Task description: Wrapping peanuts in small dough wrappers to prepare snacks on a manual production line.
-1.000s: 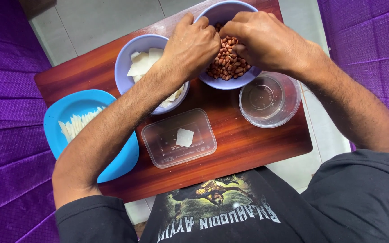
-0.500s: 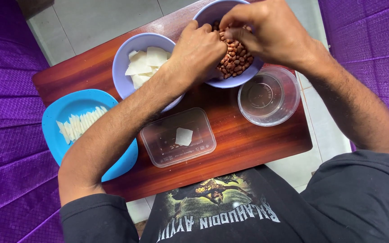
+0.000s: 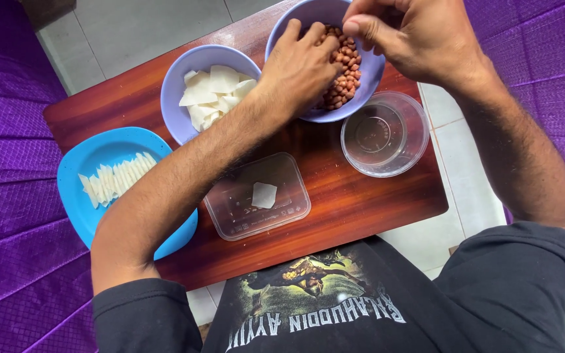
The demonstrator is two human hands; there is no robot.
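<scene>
Peanuts (image 3: pixel 342 73) lie under left grip (image 3: pixel 301 65), apparently touching.

Left hand (image 3: pixel 299 65) reaches into the lilac bowl of peanuts (image 3: pixel 361 85), fingers (image 3: pixel 318 34) dug among the red-brown nuts. Right hand (image 3: pixel 413 36) hovers above the same bowl's far rim, thumb and fingertips pinched together; whether a nut sits between them cannot be told. Just left, a second lilac bowl (image 3: pixel 178 78) holds pale white slices. Blue plate (image 3: pixel 99 153) at the tabletop's left edge carries a row of thin white strips, partly under the left forearm. Clear rectangular container (image 3: pixel 230 209) near the front holds one white piece and some dark bits. Round clear tub (image 3: pixel 387 134) stands right of it, just beside the peanut bowl. Wooden tabletop (image 3: pixel 354 196), purple cloth (image 3: pixel 8 196) on both sides.
</scene>
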